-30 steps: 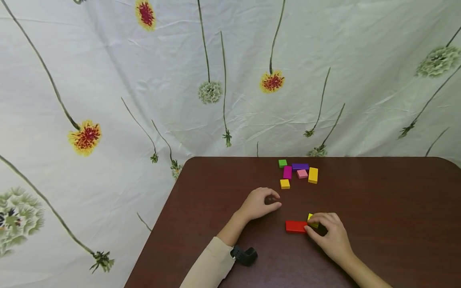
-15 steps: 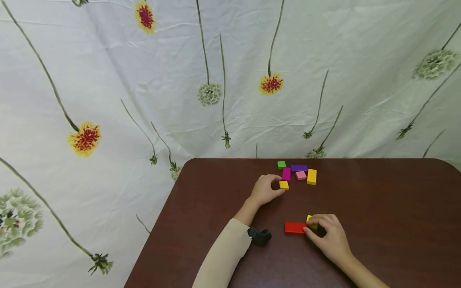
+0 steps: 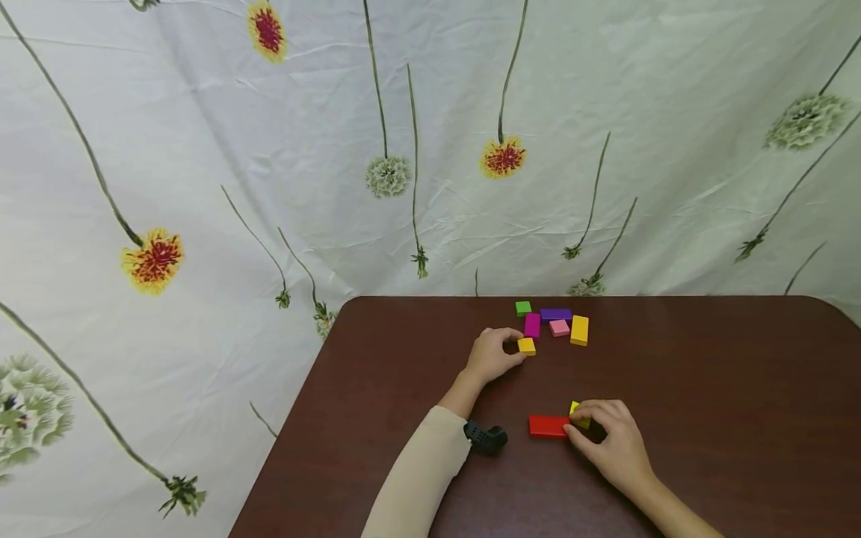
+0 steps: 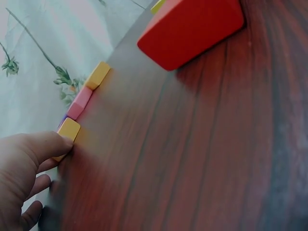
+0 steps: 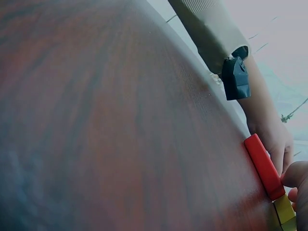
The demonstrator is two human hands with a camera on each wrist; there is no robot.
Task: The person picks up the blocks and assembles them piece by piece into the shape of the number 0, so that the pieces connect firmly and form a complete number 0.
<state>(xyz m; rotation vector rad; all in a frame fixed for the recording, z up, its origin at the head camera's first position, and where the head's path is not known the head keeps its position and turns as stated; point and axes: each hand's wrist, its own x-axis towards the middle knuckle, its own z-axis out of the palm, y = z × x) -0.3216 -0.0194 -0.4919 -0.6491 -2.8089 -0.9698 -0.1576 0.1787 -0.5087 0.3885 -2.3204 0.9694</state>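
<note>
In the head view my left hand (image 3: 491, 353), at the far part of the table, pinches a small orange-yellow block (image 3: 528, 347) between thumb and fingers; the left wrist view shows the fingertips on this block (image 4: 70, 129). Nearer the front, my right hand (image 3: 617, 441) holds the right end of a long red block (image 3: 548, 427) with thumb and fingertips. A yellow block (image 5: 285, 210) lies against that end, partly hidden under the fingers. In the right wrist view the thumb touches the red block (image 5: 264, 167).
Behind the left hand lie a magenta block (image 3: 532, 325), a green block (image 3: 523, 308), a purple block (image 3: 555, 314), a pink block (image 3: 559, 328) and a larger orange-yellow block (image 3: 579, 330). The dark brown table (image 3: 706, 411) ends at a flowered cloth (image 3: 444, 149). A black band (image 3: 486, 438) circles the left wrist.
My left hand has moved forward to the small orange-yellow block and taken hold of it. My right hand stays at the red and yellow blocks.
</note>
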